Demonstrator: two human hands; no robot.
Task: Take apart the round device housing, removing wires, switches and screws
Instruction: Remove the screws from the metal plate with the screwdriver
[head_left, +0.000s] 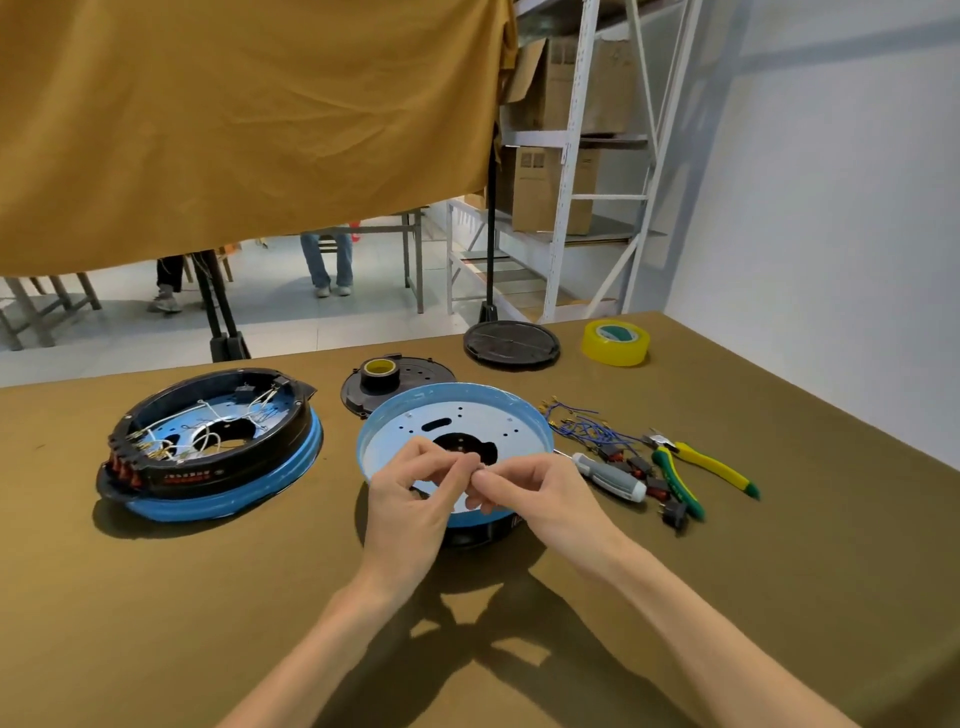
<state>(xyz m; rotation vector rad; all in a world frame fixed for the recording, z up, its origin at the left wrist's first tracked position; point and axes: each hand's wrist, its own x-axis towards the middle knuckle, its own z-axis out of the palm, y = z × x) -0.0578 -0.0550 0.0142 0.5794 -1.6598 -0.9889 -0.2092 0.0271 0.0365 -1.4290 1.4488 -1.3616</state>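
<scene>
Covering the whole foreground is a table (156, 597) under olive-brown cloth, with a mustard curtain (234, 130) hung behind it and a white rack (571, 156) of cardboard boxes (550, 192) at the back right; the printing on the boxes is too blurred to read. On the left of the table lies a second housing (208, 447), black ring on a blue rim, white wires and red switches in place; a strip of small marks on its black wall cannot be read. At centre sits the housing (452, 415), a blue-rimmed metal pan with a dark cut-out in the middle, stripped of wiring. Both hands meet over its near edge. The left hand (415, 499) and right hand (540, 493) have fingers curled, their tips pinched together on something tiny, perhaps a screw, too small to tell. Behind the pan lies a black plate (415, 379) with a black tape roll (379, 371) on it; a round lid (511, 343) and yellow tape (615, 343) lie farther back. To the right lie pliers (696, 473), a screwdriver (610, 475), blue wires (582, 426) and loose switches (654, 486).
</scene>
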